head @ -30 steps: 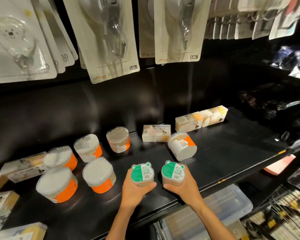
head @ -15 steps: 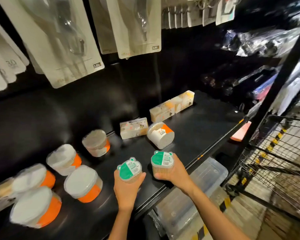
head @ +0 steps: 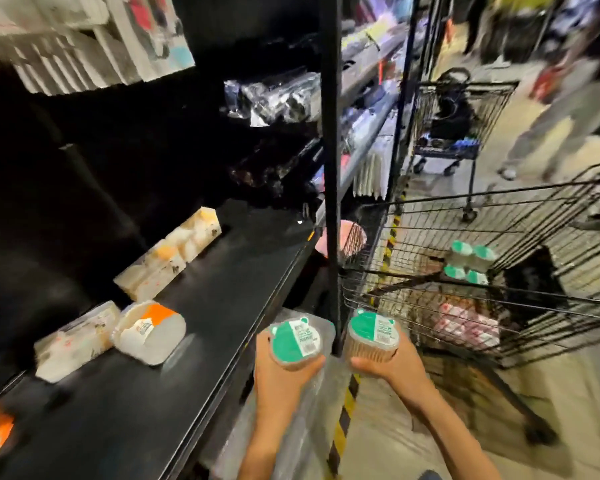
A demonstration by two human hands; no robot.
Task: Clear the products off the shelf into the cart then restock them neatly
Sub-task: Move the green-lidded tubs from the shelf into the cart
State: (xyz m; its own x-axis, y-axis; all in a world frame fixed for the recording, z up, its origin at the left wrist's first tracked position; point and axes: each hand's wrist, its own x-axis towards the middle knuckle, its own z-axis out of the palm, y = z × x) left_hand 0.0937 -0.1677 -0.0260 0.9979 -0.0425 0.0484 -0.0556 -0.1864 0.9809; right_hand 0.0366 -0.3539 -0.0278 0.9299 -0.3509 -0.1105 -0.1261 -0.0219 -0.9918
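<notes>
My left hand (head: 280,375) grips a green-lidded round tub (head: 294,342) just off the front edge of the black shelf (head: 201,341). A second green-lidded tub (head: 373,336) is held in my right hand (head: 392,367), beside the shelf's black upright post (head: 331,168). The wire cart (head: 482,271) stands to the right and holds several green-lidded tubs (head: 468,263) plus pink-and-white packs (head: 465,323). On the shelf lie an orange-and-white tub on its side (head: 149,332) and clear boxed packs (head: 168,258).
Carded goods hang above the shelf (head: 84,39). A clear plastic bin (head: 302,427) sits below my hands. Yellow-black floor tape (head: 343,420) runs along the shelf base. Another cart (head: 454,116) and a person's legs (head: 551,126) stand down the aisle.
Both hands have lifted their tubs off the shelf and carried them right, past its front edge toward the cart. The view has swung right, bringing the cart into sight.
</notes>
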